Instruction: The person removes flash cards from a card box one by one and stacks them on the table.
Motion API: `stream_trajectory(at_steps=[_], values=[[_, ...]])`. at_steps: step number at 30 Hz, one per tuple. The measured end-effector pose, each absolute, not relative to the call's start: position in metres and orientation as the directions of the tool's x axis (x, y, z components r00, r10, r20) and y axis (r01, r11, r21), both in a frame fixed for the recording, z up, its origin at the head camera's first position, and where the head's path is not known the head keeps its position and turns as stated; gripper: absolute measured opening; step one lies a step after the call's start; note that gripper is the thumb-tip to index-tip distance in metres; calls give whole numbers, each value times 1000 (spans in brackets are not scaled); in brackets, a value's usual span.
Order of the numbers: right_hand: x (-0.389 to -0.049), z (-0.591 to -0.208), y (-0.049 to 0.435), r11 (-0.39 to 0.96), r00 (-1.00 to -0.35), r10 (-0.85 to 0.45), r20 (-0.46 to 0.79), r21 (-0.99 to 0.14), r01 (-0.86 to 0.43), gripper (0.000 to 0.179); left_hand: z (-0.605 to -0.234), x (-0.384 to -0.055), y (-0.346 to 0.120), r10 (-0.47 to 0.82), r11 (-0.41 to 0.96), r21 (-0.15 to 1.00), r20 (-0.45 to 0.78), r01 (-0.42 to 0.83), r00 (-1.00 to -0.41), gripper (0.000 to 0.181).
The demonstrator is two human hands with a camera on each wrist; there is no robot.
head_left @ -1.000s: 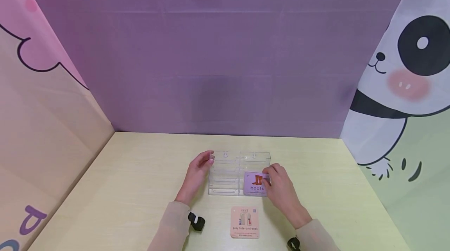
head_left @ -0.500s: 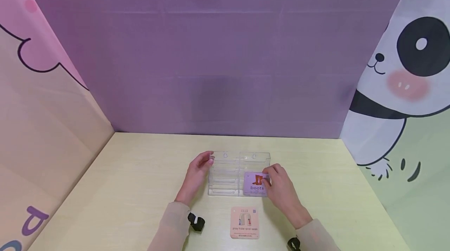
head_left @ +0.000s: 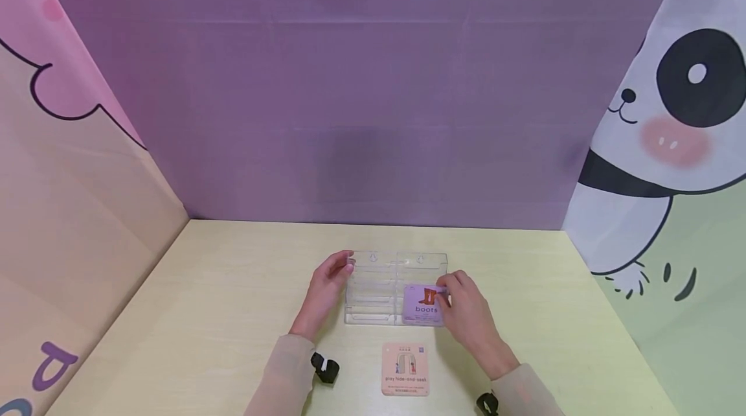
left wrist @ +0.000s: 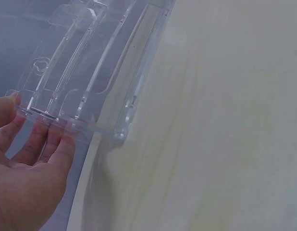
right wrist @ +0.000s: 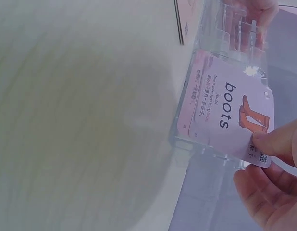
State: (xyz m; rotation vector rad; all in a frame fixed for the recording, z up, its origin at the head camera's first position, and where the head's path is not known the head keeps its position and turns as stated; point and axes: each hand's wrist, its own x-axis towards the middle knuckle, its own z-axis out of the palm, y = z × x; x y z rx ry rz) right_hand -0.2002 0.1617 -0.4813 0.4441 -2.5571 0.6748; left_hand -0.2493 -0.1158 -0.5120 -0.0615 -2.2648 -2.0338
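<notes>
Gripped the clear rack (head_left: 375, 282) by its left side with the left hand (head_left: 324, 289). Pinched the boots card (head_left: 421, 310) at the rack's lower right, between thumb and fingers of the right hand (head_left: 468, 313). Had the pink card (head_left: 405, 370) flat in front.

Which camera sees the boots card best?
The right wrist view: the boots card is big there, its word easy to read. The head view shows it small, partly behind the right hand; the left wrist view misses it.
</notes>
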Motion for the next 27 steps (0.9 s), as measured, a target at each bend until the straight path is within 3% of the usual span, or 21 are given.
stream_trajectory(at_steps=[12,22,27], values=[[-202,-479,162,817,-840,-172,515,-402,-413,22,-512,-249,-115,-32,90,991,102,99,-994,38],[-202,-473,159,781,-889,-89,448,-522,-342,20,-513,-249,-116,-24,80,990,122,120,-992,38],[-203,-473,161,783,-886,-85,455,-520,-342,15,-512,-249,-116,-25,88,989,117,115,-993,38]])
